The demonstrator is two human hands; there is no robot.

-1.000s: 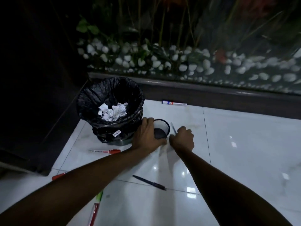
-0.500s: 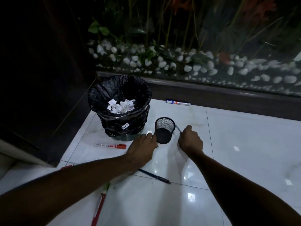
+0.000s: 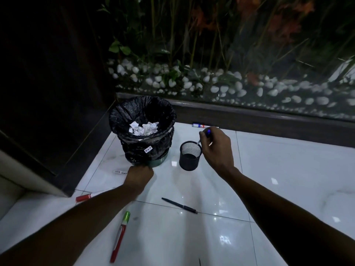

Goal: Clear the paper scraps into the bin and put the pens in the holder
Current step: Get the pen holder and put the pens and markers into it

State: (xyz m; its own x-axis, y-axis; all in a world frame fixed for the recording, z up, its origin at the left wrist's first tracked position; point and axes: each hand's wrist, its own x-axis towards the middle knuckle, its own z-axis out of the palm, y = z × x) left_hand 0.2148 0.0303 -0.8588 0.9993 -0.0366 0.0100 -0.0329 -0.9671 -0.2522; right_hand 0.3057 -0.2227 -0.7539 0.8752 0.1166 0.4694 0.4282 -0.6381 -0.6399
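Note:
A bin (image 3: 123,120) lined with a black bag stands on the white tiled floor, with white paper scraps (image 3: 144,128) inside it. Right of it stands a black mesh pen holder (image 3: 190,162). My right hand (image 3: 217,148) pinches a thin blue-capped pen (image 3: 208,133) just above the holder's right rim, tip pointing down at the rim. My left hand (image 3: 139,177) is curled over a white and red marker (image 3: 120,172) on the floor by the bin's base. Only the marker's white end shows.
A black pen (image 3: 179,205) lies between my arms. A red-capped marker (image 3: 83,197) and a green and red pen (image 3: 120,237) lie lower left. A white marker (image 3: 197,125) lies by the dark baseboard. A dark wall corner stands to the left.
My right hand has lifted the thin pen from the floor up to the holder's rim. My left hand has left the holder and moved down left onto the white and red marker.

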